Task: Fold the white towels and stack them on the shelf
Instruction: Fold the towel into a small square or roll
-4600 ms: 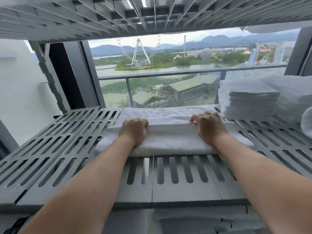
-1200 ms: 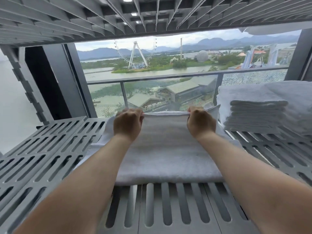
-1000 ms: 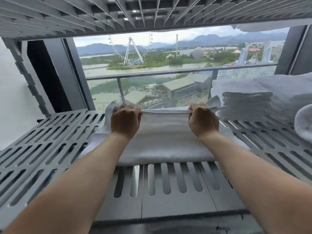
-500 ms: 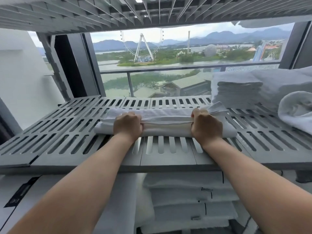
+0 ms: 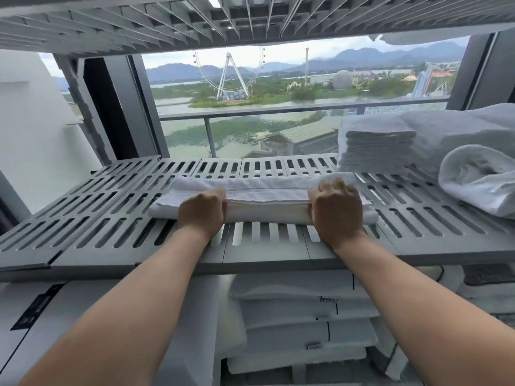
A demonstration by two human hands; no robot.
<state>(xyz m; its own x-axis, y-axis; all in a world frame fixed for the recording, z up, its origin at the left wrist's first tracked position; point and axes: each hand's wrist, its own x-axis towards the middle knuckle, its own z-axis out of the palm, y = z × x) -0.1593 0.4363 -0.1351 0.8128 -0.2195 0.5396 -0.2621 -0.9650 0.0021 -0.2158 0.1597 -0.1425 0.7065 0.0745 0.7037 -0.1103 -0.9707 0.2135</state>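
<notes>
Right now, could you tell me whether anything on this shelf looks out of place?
Only the loosely bundled towel at the right end of the shelf: it is rumpled, unlike the neat folded stack beside it. The long towel that the left hand and right hand grip lies straight.

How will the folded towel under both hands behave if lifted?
Probably floppy: the towel is soft layered cloth, so its ends would likely sag beyond the left hand and right hand. Its loose layers may slip apart. It seems unlikely to roll, lying flat on the slotted shelf.
</notes>
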